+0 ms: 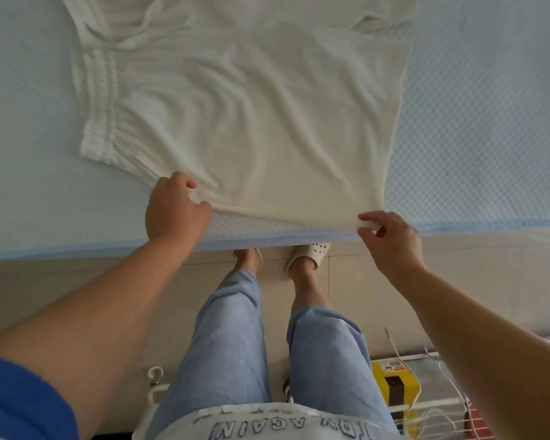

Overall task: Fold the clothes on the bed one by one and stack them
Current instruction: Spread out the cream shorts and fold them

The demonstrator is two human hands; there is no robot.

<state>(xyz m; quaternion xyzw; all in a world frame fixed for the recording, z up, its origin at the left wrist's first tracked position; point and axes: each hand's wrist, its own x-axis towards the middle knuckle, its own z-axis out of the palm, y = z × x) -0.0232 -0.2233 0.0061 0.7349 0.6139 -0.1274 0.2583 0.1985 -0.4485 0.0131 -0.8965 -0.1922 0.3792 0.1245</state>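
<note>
Left hand: the left hand (175, 208) grips the near edge of the cream-white soft knit garment with a gathered elastic waistband (251, 122), fingers curled into the cloth close to the waistband side.
Right hand: the right hand (391, 236) pinches the near right corner of the same garment between thumb and fingertips, right at the bed's edge.
Garment: it lies spread and wrinkled on the pale blue textured bed sheet with a darker blue border (477, 138), waistband to the left, its near edge by the border, its far part running out of view at the top.
Done so far: no crisp fold shows in this piece, and no stack of folded clothes is in view.
Left to do: judging from this, the piece in hand has yet to be folded and placed; whether other clothes wait cannot be told.
Stage: early, a guess.
</note>
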